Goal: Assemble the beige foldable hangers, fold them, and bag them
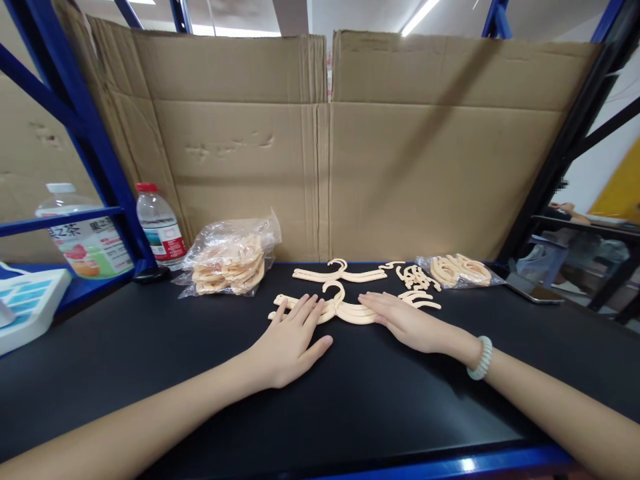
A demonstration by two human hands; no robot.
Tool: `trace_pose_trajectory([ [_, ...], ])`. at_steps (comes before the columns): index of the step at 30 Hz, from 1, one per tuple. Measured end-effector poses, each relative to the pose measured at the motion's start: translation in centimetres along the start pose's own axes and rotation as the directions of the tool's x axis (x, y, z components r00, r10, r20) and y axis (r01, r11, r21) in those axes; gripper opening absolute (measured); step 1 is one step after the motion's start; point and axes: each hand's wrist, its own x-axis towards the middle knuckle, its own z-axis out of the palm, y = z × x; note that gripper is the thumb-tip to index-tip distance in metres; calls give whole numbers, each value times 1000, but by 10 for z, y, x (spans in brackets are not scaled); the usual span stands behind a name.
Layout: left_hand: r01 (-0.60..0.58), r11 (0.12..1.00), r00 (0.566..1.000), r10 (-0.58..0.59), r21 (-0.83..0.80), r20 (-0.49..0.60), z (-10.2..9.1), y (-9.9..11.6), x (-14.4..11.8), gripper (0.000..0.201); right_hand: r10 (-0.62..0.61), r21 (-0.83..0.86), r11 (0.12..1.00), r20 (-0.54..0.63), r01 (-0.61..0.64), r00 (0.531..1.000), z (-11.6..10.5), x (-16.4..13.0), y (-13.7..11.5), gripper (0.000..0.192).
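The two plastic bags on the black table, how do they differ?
The left bag is larger and piled high; the right bag is small and flat. The left bag lies beside a bottle; the right bag lies nearer the right hand. Both are clear and hold cream plastic pieces.

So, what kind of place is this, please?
Probably a packing or sorting station in a warehouse or small workshop: blue steel racking, flattened cardboard walling the black worktop, and bags of small plastic hangers, more of them under both hands.
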Motion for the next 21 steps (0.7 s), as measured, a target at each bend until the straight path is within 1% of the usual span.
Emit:
trace_pose_trajectory([
  [2,-15,1000,999,15,-1,-37,0,-3,2,60,-2,4,1000,2,2,1000,0,0,0,48],
  [5,-51,999,989,49,-8,-141,-1,-8,6,45,-9,17,1000,-4,9,1000,-1,1,1,48],
  [7,-74,997,977,67,-26,-205,-1,-10,8,40,-15,29,999,-21,16,1000,-1,1,1,47],
  [9,-87,995,967,73,-48,-245,0,-12,10,39,-19,31,999,-30,20,999,-1,1,2,47],
  [12,-82,996,963,67,-46,-262,1,-12,11,39,-18,27,999,-39,19,999,1,1,3,47],
  [15,-51,999,969,46,-16,-243,3,-12,11,41,-20,14,1000,-50,20,999,2,1,4,47],
  [18,-31,1000,972,29,-5,-234,5,-13,13,42,-41,8,999,-63,42,997,2,2,6,47],
  [21,-28,1000,967,24,-13,-252,7,-14,14,42,-67,17,997,-96,69,993,2,3,7,45],
])
